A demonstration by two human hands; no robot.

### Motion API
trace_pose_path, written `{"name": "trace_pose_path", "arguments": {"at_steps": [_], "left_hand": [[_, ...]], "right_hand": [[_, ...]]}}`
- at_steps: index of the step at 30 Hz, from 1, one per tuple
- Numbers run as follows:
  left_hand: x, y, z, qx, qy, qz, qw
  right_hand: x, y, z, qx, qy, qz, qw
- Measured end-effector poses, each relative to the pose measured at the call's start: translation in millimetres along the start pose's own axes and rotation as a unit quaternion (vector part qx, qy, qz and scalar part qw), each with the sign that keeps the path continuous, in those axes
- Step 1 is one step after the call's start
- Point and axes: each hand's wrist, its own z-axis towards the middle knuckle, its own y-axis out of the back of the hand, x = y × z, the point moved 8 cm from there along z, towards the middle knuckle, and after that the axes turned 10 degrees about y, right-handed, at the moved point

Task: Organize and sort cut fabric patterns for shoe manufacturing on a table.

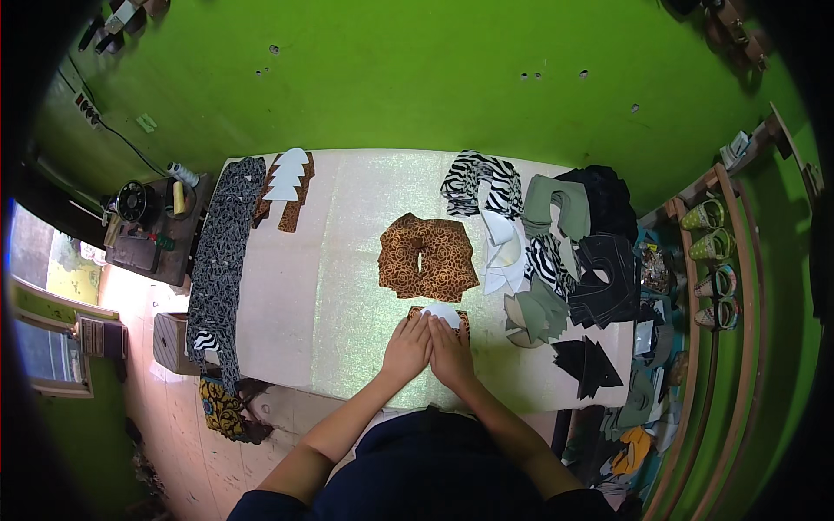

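Note:
Both my hands lie side by side at the near middle of the table. My left hand (406,352) rests flat with its fingers stretched forward onto a white curved template (444,313). Beside it, touching, my right hand (451,352) lies over the same template, its fingers also extended. Under the template is a small brown patterned fabric piece (463,323), mostly hidden by my hands. Just beyond sits a larger brown swirl-patterned fabric piece (447,256) with a slit in its middle.
Zebra-print pieces (463,184), grey-green pieces (569,204) and black pieces (599,300) cover the table's right side. At left lie a long grey patterned cloth (223,252) and a tree-shaped white template (289,181). A wooden rack (728,356) holding sandals stands right.

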Motion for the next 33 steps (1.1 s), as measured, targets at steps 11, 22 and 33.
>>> {"name": "trace_pose_path", "arguments": {"at_steps": [11, 22, 33], "left_hand": [[35, -11, -14, 0.118, 0.068, 0.134, 0.982], [32, 13, 27, -0.045, 0.140, 0.036, 0.988], [53, -23, 25, 0.072, 0.267, -0.032, 0.960]], "right_hand": [[-46, 10, -31, 0.018, -0.098, -0.014, 0.995], [-56, 35, -16, -0.121, -0.190, -0.048, 0.973], [-73, 24, -9, 0.015, -0.345, -0.018, 0.938]]}}
